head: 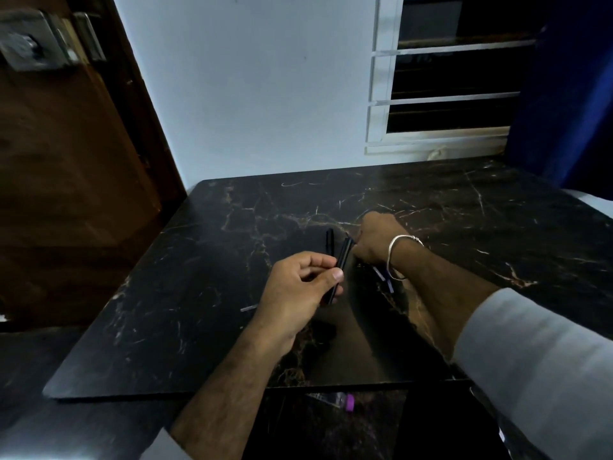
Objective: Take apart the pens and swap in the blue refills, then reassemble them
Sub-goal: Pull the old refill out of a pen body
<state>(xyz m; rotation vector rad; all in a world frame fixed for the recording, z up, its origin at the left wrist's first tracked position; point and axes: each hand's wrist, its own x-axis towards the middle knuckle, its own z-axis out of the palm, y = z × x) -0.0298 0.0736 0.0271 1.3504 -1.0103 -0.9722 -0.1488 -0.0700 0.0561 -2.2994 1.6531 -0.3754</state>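
My left hand (303,285) grips a black pen barrel (341,257) that slants up and to the right above the dark marble table (205,260). My right hand (374,240), with a silver bangle on the wrist, is curled at the barrel's upper end; what its fingers pinch is hidden. A second black pen (329,241) lies on the table just behind the hands. Thin pale-tipped refills (383,277) lie under my right wrist. One small pale piece (248,307) rests on the table to the left of my left hand.
A wooden door (66,161) stands at the left and a barred window (444,81) with a blue curtain (570,94) at the back right. Below the table's near edge lies a clear packet with a purple cap (345,401).
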